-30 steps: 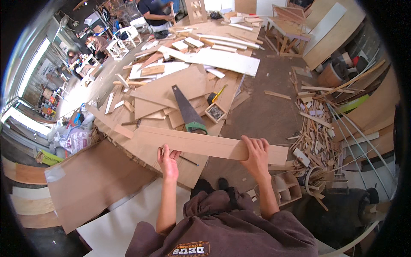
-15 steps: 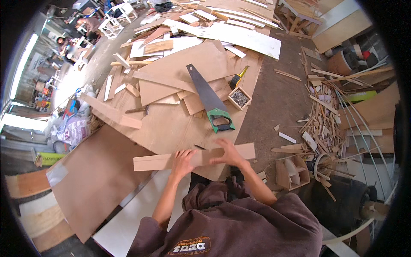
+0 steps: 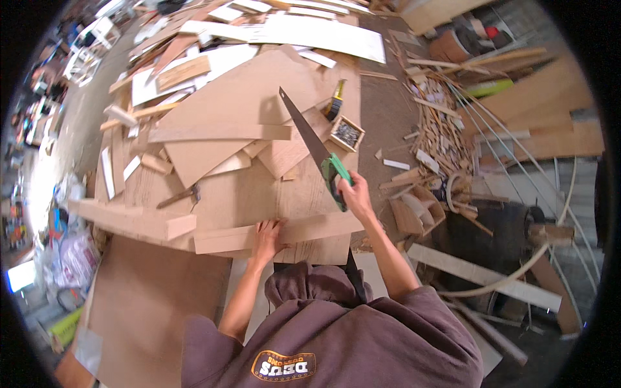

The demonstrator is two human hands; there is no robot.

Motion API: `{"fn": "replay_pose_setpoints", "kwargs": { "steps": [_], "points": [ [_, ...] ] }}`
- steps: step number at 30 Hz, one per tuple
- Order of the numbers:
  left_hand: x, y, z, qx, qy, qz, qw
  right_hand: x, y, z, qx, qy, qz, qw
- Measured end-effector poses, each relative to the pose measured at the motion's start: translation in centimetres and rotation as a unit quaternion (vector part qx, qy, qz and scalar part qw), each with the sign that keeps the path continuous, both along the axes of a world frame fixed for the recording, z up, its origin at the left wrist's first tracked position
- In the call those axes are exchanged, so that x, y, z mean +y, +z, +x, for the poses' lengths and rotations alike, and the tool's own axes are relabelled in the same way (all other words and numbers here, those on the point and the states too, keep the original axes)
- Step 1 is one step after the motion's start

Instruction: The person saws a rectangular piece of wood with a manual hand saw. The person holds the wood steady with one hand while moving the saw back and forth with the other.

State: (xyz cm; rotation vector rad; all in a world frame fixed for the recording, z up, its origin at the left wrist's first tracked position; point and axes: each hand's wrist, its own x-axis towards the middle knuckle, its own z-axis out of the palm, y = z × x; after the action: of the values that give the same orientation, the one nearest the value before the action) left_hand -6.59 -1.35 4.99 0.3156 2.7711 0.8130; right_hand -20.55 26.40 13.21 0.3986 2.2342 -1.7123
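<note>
Clasping a long, smooth brown board (image 3: 317, 227) at the near edge of the counter (image 3: 226, 205), with the left hand (image 3: 266, 240) bent over it. Gripping a thin, tapering metal saw (image 3: 304, 132) by the green handle (image 3: 337, 168) in the curled right hand (image 3: 356, 194). Facing a wooden-handled hammer (image 3: 177, 198), a small wooden box (image 3: 343, 143) of metal bits (image 3: 348, 133), a yellow-and-black tape measure (image 3: 334, 107) and, farther, a flat white board (image 3: 326, 37).

The saw (image 3: 313, 139) is dull metal and plastic, the board (image 3: 312, 229) along the worktable's (image 3: 236, 187) near edge smooth, matt wood
</note>
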Motion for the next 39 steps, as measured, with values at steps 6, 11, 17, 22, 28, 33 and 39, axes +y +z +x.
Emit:
{"fn": "replay_pose_setpoints", "kwargs": {
  "steps": [6,11,17,22,28,33,39],
  "points": [
    [6.1,-2.4,-4.9,0.010,-0.067,0.042,0.997,8.0,13.3,10.8,0.167,-0.230,-0.096,0.954],
    [12.5,-4.0,-8.6,0.053,-0.151,0.021,0.987,12.8,13.4,18.0,0.185,-0.337,0.027,0.923],
    [19.1,-7.2,-10.9,0.050,-0.210,0.011,0.976,14.4,8.6,19.5,0.074,-0.395,0.010,0.916],
    [24.5,-7.3,-10.3,0.152,-0.217,0.018,0.964,14.7,5.4,19.0,-0.018,-0.366,-0.019,0.930],
    [30.5,-8.9,-12.3,0.149,-0.268,0.004,0.952,15.0,3.6,16.6,0.025,-0.154,0.110,0.982],
    [31.7,-9.8,-11.8,0.007,-0.267,-0.026,0.963,16.1,1.6,16.5,0.029,-0.143,0.093,0.985],
    [31.6,-10.3,-11.6,0.252,-0.321,-0.045,0.912,16.9,2.7,16.6,0.060,-0.115,0.059,0.990]
  ]
}}
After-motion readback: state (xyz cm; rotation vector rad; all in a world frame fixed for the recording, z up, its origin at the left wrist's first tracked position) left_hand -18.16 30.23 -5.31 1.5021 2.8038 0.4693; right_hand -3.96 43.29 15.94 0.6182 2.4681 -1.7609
